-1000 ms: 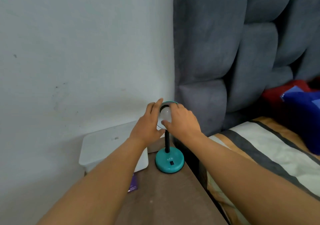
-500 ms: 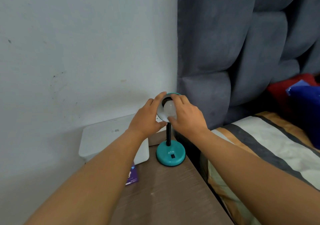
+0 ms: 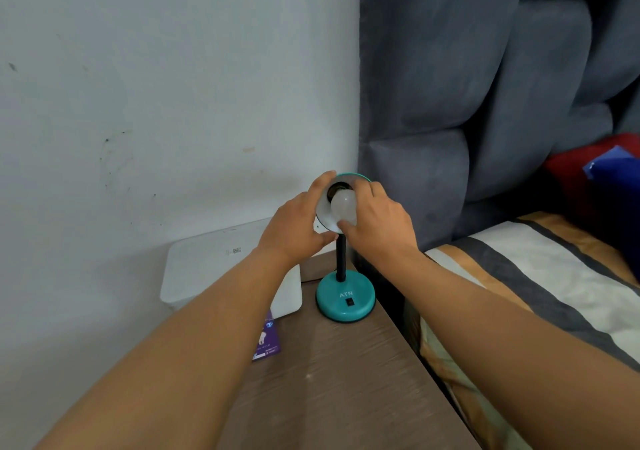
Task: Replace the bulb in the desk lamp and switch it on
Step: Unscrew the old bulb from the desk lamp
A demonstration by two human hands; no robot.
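Two failure modes are looking likely from here. First: the frosted white globe bulb (image 3: 344, 206) is going in cross-threaded. It is sitting just below the dark socket opening (image 3: 339, 186), tilted off the socket axis as far as I can judge, and twisting at that angle would be jamming the thread. I cannot tell whether the cap is engaged at all; the bulb is hiding its own base.

Second: the small teal desk lamp with round base (image 3: 345, 300) is standing close to the right edge of the brown wood-grain bedside table (image 3: 332, 387). Any sideways torque would be tipping it on its thin black stem (image 3: 341, 259) toward the gap by the bed.

Grip state: the right hand (image 3: 377, 228) is pinching the bulb, thumb under the dome, fingers curling over its right side. The left hand (image 3: 298, 224) is wrapping the left rim of the teal-edged lamp shade (image 3: 349, 177), index finger lying over the top, thumb near the lower rim, bracing the head.

So the bulb is sitting inside the shade mouth, between both hands, in contact with the right fingertips only. The black rocker switch (image 3: 350, 301) on the base is lying below both grips, untouched. The lamp is looking unlit.
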